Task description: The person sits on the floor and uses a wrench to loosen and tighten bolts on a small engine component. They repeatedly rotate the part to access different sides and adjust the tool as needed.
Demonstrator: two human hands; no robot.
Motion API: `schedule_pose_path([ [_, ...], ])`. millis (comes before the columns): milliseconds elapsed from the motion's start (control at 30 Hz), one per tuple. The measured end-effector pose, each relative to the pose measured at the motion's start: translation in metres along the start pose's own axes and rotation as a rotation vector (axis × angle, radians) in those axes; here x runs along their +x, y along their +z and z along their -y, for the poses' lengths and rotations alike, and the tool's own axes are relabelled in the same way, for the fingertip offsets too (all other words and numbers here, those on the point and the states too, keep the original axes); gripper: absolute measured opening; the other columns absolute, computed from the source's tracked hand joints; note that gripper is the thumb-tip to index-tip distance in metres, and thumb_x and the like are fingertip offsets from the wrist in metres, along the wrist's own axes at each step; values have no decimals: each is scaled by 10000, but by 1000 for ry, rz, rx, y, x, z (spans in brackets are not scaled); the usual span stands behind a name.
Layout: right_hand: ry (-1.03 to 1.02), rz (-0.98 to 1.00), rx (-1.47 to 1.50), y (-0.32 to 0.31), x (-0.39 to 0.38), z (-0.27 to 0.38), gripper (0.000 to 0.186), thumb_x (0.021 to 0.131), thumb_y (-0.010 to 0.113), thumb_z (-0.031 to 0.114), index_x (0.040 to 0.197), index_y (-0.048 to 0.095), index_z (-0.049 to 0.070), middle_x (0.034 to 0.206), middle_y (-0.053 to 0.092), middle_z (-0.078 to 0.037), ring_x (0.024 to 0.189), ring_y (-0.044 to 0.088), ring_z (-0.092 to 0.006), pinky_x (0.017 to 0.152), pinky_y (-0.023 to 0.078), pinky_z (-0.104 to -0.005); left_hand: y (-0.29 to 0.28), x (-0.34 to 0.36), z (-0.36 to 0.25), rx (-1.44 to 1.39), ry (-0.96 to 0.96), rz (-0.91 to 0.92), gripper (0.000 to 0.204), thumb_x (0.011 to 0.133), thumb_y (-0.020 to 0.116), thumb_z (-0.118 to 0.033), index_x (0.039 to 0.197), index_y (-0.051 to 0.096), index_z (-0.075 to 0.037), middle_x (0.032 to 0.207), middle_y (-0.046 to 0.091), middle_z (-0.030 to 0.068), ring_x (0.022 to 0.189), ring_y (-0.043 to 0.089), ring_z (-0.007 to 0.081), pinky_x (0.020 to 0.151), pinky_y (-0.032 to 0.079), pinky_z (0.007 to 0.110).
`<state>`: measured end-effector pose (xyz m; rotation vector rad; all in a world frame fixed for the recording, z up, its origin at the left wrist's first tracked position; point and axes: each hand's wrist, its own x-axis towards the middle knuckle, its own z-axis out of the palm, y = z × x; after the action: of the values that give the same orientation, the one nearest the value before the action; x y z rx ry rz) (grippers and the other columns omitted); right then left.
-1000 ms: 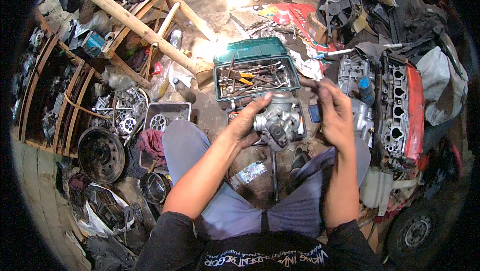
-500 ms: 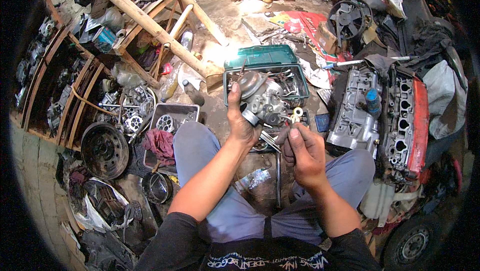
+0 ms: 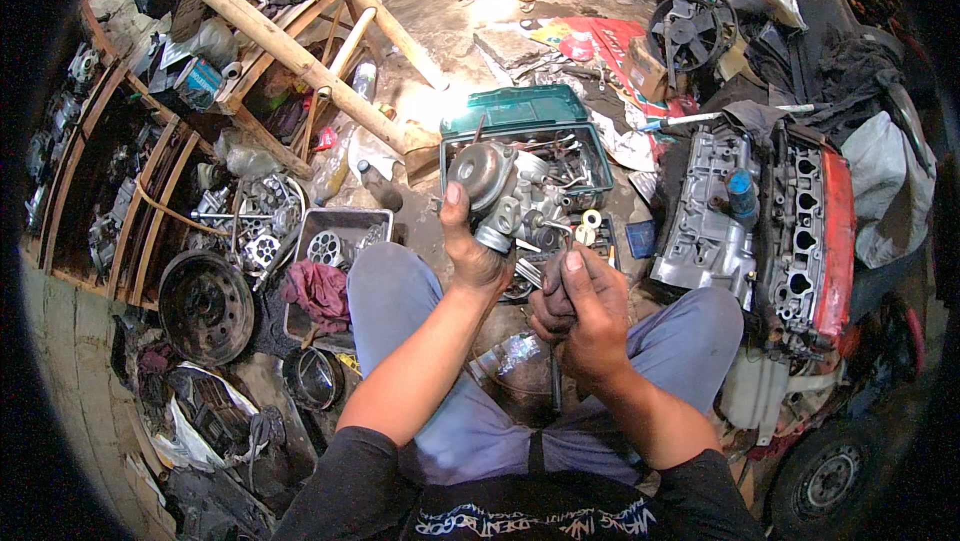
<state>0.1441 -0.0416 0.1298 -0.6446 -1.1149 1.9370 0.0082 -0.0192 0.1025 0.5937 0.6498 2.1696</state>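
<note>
While we sit with both knees spread over the floor (image 3: 430,1), our left hand (image 3: 472,259) grasps a metal carburetor (image 3: 512,199), its thumb upright against the left side and its other fingers mostly hidden beneath. We hold the carburetor tilted, off the floor, in front of the near edge of a green toolbox (image 3: 515,109), with its round domed cap toward the left. Our right hand (image 3: 585,306) is just beside its lower right side, the fingers curled and pinched with the thumb on a slender metal piece (image 3: 559,225), too small for us to name. Behind the carburetor, the toolbox lies open, full of loose tools, its lid tipped back at the far edge. Nearer to us, a dark rod (image 3: 556,381) lies between our legs, beside a clear plastic packet (image 3: 517,353). Toward the floor's left edge we have a grey tray (image 3: 345,213) with a reddish cloth (image 3: 318,293) over its near left corner, and a dark wheel (image 3: 207,307). Toward the right edge, a blue can (image 3: 741,193) stands on a silver engine part (image 3: 702,226), next to a red-edged cylinder head (image 3: 797,231)
</note>
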Motion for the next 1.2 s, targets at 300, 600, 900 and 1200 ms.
schedule_pose_path([
  [300, 16, -4, 22, 1, 1, 0, 393, 1053, 470, 341, 810, 509, 34, 556, 361, 21, 442, 328, -77, 415, 268, -260, 0, 0, -4, 50, 44, 51, 686, 920, 512, -564, 1308, 517, 1, 1199, 615, 176, 1056, 633, 285, 911, 523, 435],
  [600, 42, -11, 122, 3, 0, 0, 374, 1056, 462, 343, 836, 484, 41, 556, 275, 38, 429, 253, -72, 402, 214, -256, -4, 2, -1, 215, 186, 12, 711, 913, 515, -580, 1332, 501, -6, 1216, 611, 152, 1093, 619, 273, 942, 501, 415],
  [900, 52, -5, 170, 6, 2, 3, 371, 1059, 451, 348, 855, 488, 40, 548, 238, 49, 426, 225, -70, 398, 190, -255, -9, 2, 0, 221, 198, 17, 701, 912, 526, -581, 1332, 492, -20, 1196, 610, 139, 1055, 624, 256, 916, 507, 398],
  [1200, 107, -20, 202, 4, 2, 5, 390, 1051, 471, 361, 819, 497, 48, 544, 299, 36, 435, 289, -78, 397, 229, -258, -18, 4, 1, 289, 214, 35, 685, 914, 530, -574, 1317, 503, -20, 1142, 625, 119, 1003, 637, 235, 866, 522, 374],
])
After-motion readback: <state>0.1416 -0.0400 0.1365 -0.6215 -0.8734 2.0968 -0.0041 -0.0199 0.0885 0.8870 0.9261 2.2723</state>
